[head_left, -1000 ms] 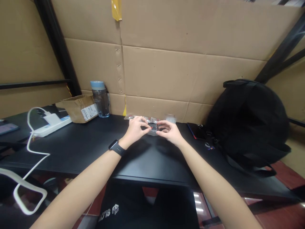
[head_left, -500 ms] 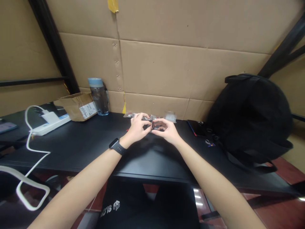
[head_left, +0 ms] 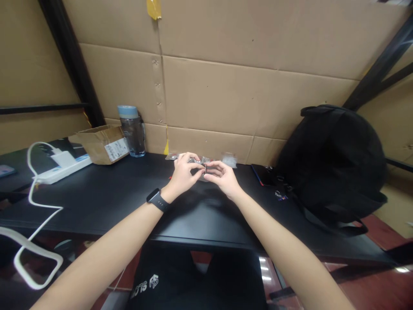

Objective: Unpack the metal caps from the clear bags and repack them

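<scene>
Between my fingertips is a small, thin, dark flat piece (head_left: 205, 169), seen nearly edge-on and too small to name. My left hand (head_left: 186, 172), with a black watch on its wrist, pinches it from the left. From the right, my right hand (head_left: 223, 177) grips it between thumb and fingers. Both hands are above the black table (head_left: 200, 211). Just behind them lie small clear plastic bags (head_left: 229, 160) with contents I cannot make out, partly hidden by my left hand. A bit of something red shows beside the left hand.
Left on the table are a water bottle (head_left: 132, 133), an open cardboard box (head_left: 102, 144) and a white power strip (head_left: 69, 172) with a cable. A dark phone-like slab (head_left: 262, 175), keys (head_left: 280, 196) and a black backpack (head_left: 332, 168) are on the right. A cardboard wall (head_left: 206, 94) closes the back.
The small piece has turned from showing its dark face to nearly edge-on, still between both hands. The whole view has shifted slightly, so the surroundings on the right appear further left.
</scene>
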Motion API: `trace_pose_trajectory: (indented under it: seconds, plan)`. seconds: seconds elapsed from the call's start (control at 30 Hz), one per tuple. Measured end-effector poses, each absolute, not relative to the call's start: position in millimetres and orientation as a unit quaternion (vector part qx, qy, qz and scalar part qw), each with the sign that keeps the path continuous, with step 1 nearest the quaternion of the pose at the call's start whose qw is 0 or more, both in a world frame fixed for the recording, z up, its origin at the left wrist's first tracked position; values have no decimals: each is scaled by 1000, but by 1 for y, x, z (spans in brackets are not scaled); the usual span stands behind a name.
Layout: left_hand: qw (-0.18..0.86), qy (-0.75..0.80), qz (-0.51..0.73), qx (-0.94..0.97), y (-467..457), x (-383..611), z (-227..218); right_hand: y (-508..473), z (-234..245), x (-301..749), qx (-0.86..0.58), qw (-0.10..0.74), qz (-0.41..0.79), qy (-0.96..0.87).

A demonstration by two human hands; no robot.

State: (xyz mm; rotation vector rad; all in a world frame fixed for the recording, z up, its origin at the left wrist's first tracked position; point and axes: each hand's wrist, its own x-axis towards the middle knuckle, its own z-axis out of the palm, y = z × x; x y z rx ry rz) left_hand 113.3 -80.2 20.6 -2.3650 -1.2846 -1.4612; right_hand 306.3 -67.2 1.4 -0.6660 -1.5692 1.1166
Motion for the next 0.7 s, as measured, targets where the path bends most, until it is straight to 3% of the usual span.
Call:
trace_pose_trajectory:
  seconds: [0.3,0.7]
  plan:
    - [39,-417,-490,-764,-81,115,21,-68,-1,304,-270,534,506,-622]
    - [117,-384,-517,-756,-84,114,23,-67,2,307,-271,511,527,-622]
